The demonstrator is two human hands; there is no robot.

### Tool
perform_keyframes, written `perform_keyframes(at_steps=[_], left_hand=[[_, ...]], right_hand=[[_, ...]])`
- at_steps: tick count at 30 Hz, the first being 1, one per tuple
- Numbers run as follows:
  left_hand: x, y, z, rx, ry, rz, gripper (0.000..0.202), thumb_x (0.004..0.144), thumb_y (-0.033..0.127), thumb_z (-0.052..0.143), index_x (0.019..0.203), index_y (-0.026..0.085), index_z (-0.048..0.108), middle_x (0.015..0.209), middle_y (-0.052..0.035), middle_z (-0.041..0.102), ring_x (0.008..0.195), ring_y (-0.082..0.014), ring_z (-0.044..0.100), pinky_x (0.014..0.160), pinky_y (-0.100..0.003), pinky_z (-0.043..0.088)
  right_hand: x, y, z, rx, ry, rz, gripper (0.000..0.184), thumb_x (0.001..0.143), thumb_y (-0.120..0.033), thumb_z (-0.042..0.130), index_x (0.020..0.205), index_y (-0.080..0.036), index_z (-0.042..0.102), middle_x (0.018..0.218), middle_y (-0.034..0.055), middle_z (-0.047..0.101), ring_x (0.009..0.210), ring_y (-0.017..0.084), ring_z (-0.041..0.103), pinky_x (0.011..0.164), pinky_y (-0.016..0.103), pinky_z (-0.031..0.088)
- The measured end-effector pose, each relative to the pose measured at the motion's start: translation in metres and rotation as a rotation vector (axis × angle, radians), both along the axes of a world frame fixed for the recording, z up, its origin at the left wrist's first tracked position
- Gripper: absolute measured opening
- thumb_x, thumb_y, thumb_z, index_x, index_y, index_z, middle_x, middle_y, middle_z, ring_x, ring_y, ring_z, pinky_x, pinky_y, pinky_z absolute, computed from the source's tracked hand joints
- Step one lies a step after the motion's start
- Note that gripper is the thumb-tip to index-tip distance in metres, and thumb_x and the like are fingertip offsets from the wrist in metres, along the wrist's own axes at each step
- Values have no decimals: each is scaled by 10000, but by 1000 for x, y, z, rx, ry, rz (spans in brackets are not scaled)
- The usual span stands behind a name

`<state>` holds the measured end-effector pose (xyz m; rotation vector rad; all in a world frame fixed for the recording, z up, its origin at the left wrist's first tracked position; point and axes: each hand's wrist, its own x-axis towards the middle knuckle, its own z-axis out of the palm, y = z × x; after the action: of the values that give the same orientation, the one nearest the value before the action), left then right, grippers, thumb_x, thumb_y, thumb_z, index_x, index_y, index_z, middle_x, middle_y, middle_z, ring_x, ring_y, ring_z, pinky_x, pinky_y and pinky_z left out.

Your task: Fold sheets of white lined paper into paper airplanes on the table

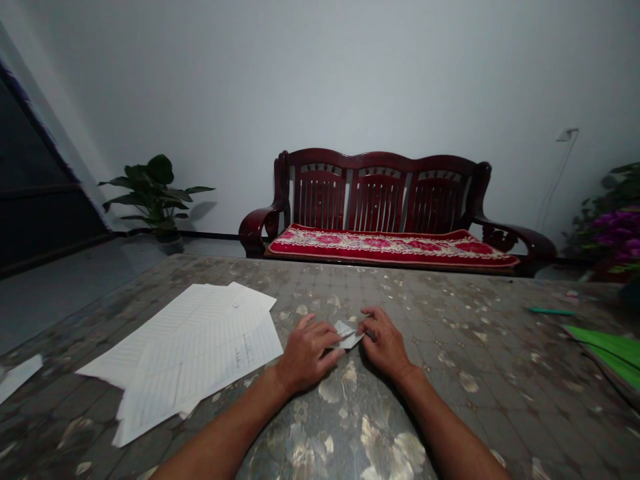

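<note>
— White folded paper (350,335): how much of it shows?
— Only a small middle part; the hands hide both ends. Its long axis runs sideways, tilting slightly.
— Is it held?
— Yes, the left hand (305,353) and right hand (385,343) pinch it from either side, fingers curled.
— Around it?
— A mottled surface (480,347), loose sheets (190,353) left, and a dark wooden sofa (380,160) beyond.
</note>
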<state>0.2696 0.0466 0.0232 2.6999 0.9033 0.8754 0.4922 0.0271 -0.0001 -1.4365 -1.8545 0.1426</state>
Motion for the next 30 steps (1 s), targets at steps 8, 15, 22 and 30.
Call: perform_keyframes(at_steps=[8,15,22,30], left_hand=[[17,15,16,-405,-104,321,254,812,314,626,1027,206,706,994,-41,695,758,-162,645,730,-274,480],[39,37,23,-471,97,281,118,720,149,599,720,183,712,676,-2,674,639,-151,589,587,-234,350],[46,43,1,-549,-42,451,125,710,118,556,649,178,647,624,3,655,629,-143,582,572,-216,345],[46,45,-8,-607,-80,442,247,724,96,556,894,171,719,777,-7,713,718,-148,632,646,-212,411]], right_hand=[[5,4,8,-4,-28,58,271,676,-37,494,747,-219,682,1248,59,559,1107,213,538,952,364,449],[4,3,11,17,-8,71,341,663,-16,483,799,-228,712,1289,55,559,1179,228,510,984,396,438],[7,7,-1,164,210,3,495,637,3,441,981,-240,700,1302,68,546,1235,219,500,1029,403,429],[4,5,-8,9,265,-36,464,709,-82,459,1113,-226,635,1162,61,598,1014,188,605,876,323,505]])
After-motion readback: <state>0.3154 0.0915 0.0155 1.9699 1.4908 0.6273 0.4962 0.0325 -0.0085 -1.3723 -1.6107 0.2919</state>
